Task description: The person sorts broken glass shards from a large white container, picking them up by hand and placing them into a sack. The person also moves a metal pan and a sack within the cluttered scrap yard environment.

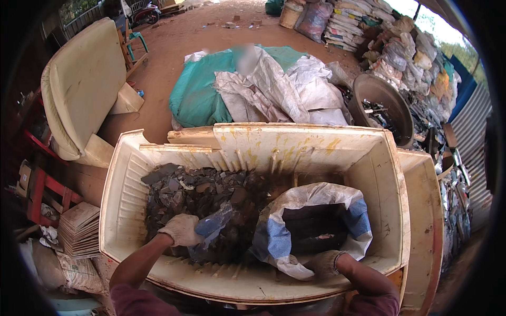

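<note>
My left hand [182,230], in a pale knit work glove, is closed on a bluish translucent plastic piece [216,221], which is partly blurred. Under it lies a heap of dark broken flakes [182,192], in the left half of a long cream-coloured tub [377,176]. A white and blue woven sack [278,239] stands in the tub's right half, its mouth spread wide. Dark material shows inside the sack. My right hand [322,263], also gloved, is at the sack's near rim and grips it; its fingers are partly hidden.
Behind the tub lies a pile of white and green sacks [203,92]. A big round basin [387,97] holding dark scrap stands at the back right, near stacked filled bags [403,55]. A cream padded seat [87,84] leans at the left, above stacked flat boards [79,229].
</note>
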`<state>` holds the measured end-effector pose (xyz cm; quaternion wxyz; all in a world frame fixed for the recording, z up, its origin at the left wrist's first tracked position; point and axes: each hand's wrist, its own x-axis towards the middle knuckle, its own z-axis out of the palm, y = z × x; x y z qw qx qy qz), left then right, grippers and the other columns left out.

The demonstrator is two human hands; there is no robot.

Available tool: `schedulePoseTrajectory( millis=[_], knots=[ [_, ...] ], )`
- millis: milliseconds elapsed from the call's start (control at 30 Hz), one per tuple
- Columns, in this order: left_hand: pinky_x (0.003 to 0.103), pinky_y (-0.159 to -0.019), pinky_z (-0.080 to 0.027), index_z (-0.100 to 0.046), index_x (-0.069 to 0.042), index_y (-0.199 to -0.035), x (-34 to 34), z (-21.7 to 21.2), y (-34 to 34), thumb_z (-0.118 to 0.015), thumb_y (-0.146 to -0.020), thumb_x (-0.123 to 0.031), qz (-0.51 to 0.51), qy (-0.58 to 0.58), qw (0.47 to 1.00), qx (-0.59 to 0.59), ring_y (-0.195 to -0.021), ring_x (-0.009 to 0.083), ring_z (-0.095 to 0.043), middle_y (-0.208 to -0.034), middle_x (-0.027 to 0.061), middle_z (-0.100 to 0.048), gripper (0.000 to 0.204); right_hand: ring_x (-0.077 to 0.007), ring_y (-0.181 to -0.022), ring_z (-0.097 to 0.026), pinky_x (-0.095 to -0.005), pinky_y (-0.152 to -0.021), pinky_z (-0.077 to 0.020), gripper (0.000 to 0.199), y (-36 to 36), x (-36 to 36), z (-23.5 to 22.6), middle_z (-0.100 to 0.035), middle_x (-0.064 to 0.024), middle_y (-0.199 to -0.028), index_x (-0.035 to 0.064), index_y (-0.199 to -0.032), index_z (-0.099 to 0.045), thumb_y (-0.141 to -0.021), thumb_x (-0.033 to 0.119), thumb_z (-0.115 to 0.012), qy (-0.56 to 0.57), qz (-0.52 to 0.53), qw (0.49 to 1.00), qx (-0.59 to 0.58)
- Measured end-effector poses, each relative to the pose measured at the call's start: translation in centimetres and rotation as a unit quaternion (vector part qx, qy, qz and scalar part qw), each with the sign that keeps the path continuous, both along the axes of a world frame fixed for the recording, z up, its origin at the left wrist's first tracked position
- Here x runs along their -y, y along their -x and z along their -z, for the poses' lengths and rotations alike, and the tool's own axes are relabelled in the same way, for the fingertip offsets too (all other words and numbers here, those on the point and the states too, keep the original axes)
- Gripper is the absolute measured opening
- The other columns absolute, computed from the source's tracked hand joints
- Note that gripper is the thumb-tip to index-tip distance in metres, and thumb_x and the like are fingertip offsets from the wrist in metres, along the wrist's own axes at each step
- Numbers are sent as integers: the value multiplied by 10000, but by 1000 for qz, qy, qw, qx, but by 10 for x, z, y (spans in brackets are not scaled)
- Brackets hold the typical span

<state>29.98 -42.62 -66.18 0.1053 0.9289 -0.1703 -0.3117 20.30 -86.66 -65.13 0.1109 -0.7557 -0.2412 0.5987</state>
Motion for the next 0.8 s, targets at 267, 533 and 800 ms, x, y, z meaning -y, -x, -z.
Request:
schedulePoseTrajectory(
  millis=[267, 533, 800],
  knots=[
    [470, -816, -539, -679, 50, -986, 59, -121, -7, -816, -762, -362, -42, 175, 983, 28, -883, 416, -703, -897, 238, -708, 488, -408, -1063, -704, -486, -885, -544, 389, 3, -3, 33, -726, -224, -1130, 17, -1194, -624, -881, 247, -652, 11, -19, 997, 76],
    [397, -898, -541, -684, 29, -1116, 194, -57, -30, -854, -761, -300, -43, 476, 878, 37, -932, 312, -707, -972, 177, -707, 513, -371, -1182, -658, -452, -977, -520, 597, -7, -20, 16, -680, -219, -1281, 44, -1382, -592, -879, 348, -694, -10, -76, 996, 42],
    [532, -862, -575, -601, -62, -1288, 267, 126, 14, -773, -807, -229, 264, 86, 953, 120, -1124, 367, -651, -1273, 191, -588, 537, -326, -1265, -622, -399, -1089, -452, 862, -26, 39, -15, -643, -209, -1386, 50, -1422, -602, -783, 615, -725, 54, 57, 997, 26]
  ],
)
